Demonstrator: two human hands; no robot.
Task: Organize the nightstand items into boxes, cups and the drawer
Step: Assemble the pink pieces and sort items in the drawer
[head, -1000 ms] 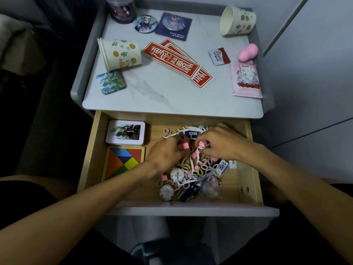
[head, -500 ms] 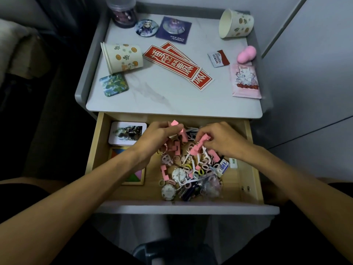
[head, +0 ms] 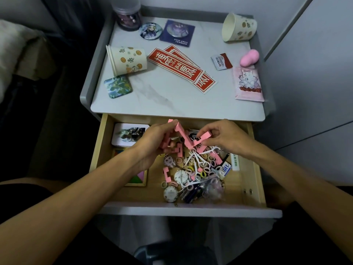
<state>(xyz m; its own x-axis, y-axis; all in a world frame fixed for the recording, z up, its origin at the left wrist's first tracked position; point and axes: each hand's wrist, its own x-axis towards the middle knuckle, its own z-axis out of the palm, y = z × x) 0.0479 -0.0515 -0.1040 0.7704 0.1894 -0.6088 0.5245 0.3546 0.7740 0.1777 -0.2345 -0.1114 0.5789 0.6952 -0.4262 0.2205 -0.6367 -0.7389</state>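
Note:
The wooden drawer [head: 252, 169] stands pulled open under the nightstand top [head: 172, 100]. Inside lies a tangled pile [head: 196, 175] of pink blocks, small rings, white floss picks and two watch faces. My left hand [head: 152, 144] is shut on several pink blocks [head: 179, 134], lifted above the pile. My right hand [head: 227, 136] pinches another pink block [head: 205, 135] at the same height. A white tin box [head: 129, 133] and a coloured tangram box [head: 139, 178] sit in the drawer's left side, the tangram box partly hidden by my left forearm.
On the top lie two paper cups on their sides [head: 128, 59] [head: 238, 27], red stickers [head: 179, 68], a pink pouch [head: 248, 84], a pink egg-shaped thing [head: 249, 57], badges [head: 149, 30], a square magnet [head: 118, 87], a small sachet [head: 221, 61] and a jar [head: 128, 15]. A wall stands right.
Both hands have risen out of the pile, pulling pink blocks up with them. The left hand now holds a bigger bunch of blocks than before.

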